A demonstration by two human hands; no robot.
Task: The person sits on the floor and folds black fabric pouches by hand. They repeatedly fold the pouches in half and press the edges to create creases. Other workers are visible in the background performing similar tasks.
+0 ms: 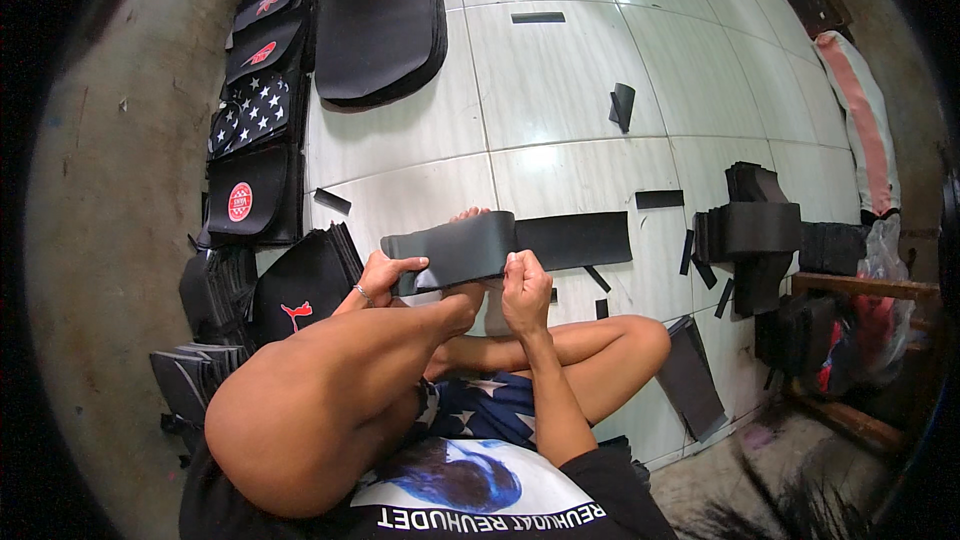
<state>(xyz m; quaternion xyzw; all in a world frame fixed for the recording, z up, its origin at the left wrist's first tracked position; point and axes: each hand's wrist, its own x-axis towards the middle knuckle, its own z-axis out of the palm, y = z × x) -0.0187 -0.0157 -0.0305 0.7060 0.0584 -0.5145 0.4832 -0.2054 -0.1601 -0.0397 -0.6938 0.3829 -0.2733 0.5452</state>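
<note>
A wide black strip of flexible sheet material (pixel 455 248) is stretched between my two hands above the floor, close to my foot. My left hand (pixel 383 275) grips its left end, the thumb lying on top and the other fingers underneath. Toward the strip's middle, my right hand (pixel 526 290) is closed in a pinch on the near edge, where the material curves over. A flat black length (pixel 575 240) runs out to the right from behind that curve; whether it is the same piece I cannot tell. My raised left knee is beside my left forearm.
Stacked black flaps (pixel 380 30) lie at the far left, beside a row of printed flaps (pixel 262 120). To the right sits a pile of black strips (pixel 750 230), with small black offcuts (pixel 660 199) scattered on the tiles. A wooden frame (pixel 865 286) stands at the right.
</note>
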